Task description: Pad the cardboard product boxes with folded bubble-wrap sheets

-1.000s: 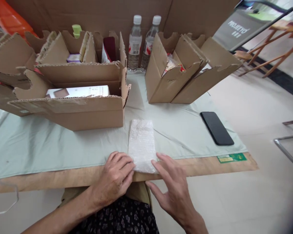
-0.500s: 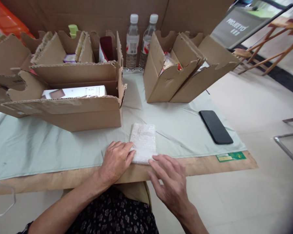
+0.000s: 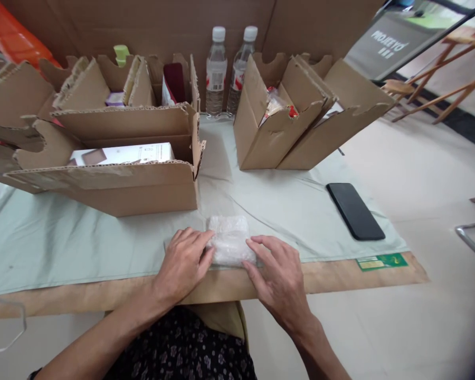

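A folded piece of bubble wrap (image 3: 230,240) lies flat near the front edge of the table, whitish and see-through, with a fold line across its middle. My left hand (image 3: 186,256) grips its left edge, thumb below and fingertips at the side. On the opposite edge, my right hand (image 3: 277,274) pinches the wrap between thumb and fingers. Whether anything is wrapped inside, I cannot tell.
Behind the wrap stand a cardboard box (image 3: 158,192) holding a white box (image 3: 130,153), and more cardboard holders (image 3: 257,132). Two water bottles (image 3: 216,74) stand at the back. A black phone (image 3: 355,211) and a green card (image 3: 382,262) lie to the right.
The bubble wrap is now shorter, its far part folded toward me. My right hand has moved up and closed on its right edge; my left hand stays at the left edge.
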A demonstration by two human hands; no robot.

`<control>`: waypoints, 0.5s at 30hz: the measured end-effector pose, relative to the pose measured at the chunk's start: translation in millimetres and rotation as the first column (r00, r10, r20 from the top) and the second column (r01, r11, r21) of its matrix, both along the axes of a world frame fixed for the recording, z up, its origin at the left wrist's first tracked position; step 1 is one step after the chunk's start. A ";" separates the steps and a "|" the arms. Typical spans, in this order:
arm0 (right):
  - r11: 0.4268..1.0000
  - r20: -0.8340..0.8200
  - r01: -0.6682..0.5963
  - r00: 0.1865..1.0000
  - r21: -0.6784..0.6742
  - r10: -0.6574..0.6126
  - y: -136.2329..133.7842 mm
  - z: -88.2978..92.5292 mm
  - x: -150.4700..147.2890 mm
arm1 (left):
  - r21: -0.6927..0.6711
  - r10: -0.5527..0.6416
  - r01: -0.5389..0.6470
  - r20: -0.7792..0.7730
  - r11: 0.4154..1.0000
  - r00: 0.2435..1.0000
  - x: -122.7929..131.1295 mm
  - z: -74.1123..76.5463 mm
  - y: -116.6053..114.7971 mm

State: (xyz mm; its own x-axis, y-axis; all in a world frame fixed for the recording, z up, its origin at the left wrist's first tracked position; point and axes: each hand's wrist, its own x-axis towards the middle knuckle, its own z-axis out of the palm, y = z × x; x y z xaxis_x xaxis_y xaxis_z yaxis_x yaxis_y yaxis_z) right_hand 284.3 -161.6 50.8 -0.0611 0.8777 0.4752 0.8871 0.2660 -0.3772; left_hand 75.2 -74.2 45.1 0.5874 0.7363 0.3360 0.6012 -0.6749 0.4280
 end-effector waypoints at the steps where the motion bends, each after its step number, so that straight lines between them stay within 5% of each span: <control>1: 1.000 0.039 -0.020 0.999 -0.001 0.020 1.6 -0.3 -1.5 | 0.024 0.027 -0.026 -0.032 0.999 0.999 1.5 -1.4 3.1; 4: 0.990 0.100 -0.120 0.987 -0.078 0.127 8.9 -3.2 -4.7 | 0.005 0.076 -0.077 0.023 0.997 0.997 -1.3 0.5 1.0; 7: 0.995 0.003 -0.084 0.996 -0.054 0.084 14.5 -6.5 -4.5 | -0.255 0.171 -0.102 0.261 0.961 0.950 -11.5 7.6 -15.9; 11: 0.996 -0.318 0.017 0.947 -0.088 -0.044 6.8 -2.5 -10.8 | -0.716 0.328 0.112 0.445 0.689 0.833 -14.9 12.3 -39.3; 13: 0.983 -0.466 -0.037 0.883 -0.180 -0.052 -2.6 1.2 -17.3 | -0.780 0.350 0.286 0.532 0.556 0.771 -8.8 13.3 -43.7; 15: 0.971 -0.537 -0.111 0.843 -0.212 -0.021 -11.8 3.7 -20.5 | -0.783 0.382 0.378 0.586 0.494 0.714 -2.1 15.9 -43.5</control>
